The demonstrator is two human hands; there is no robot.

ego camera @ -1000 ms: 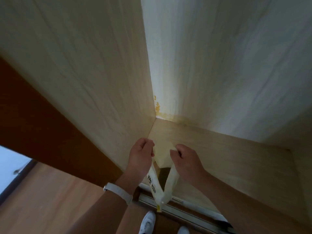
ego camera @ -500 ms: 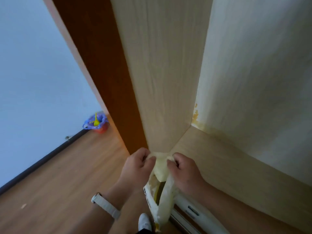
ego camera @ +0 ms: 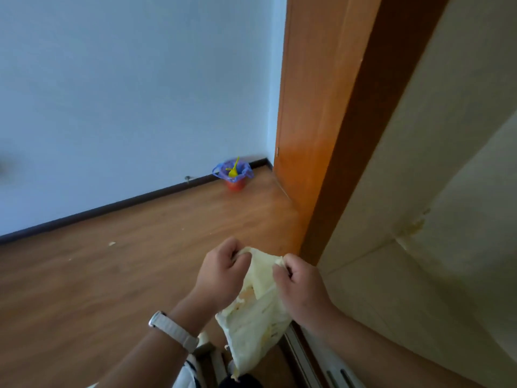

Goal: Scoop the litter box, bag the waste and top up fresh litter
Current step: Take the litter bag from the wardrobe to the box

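Floorboards [ego camera: 112,275] lay below while your left hand [ego camera: 223,271] and right hand [ego camera: 300,287] each pinched the top edge of a pale bag [ego camera: 254,329] hanging between them. A red bin [ego camera: 235,186] with a yellow scoop [ego camera: 233,170] stood well apart, by the far wall [ego camera: 112,107]. Pulling harder might have torn the thin bag and spilled it.

Left hand [ego camera: 221,271] and right hand [ego camera: 300,287] grip a pale bag's [ego camera: 256,326] top; a lined red bin [ego camera: 235,177] stands at twelve o'clock.

Bag [ego camera: 257,320] between left hand [ego camera: 221,273] and right hand [ego camera: 299,284], cabinet [ego camera: 419,275] at right, bin [ego camera: 235,179] far ahead beside door frame [ego camera: 310,107].
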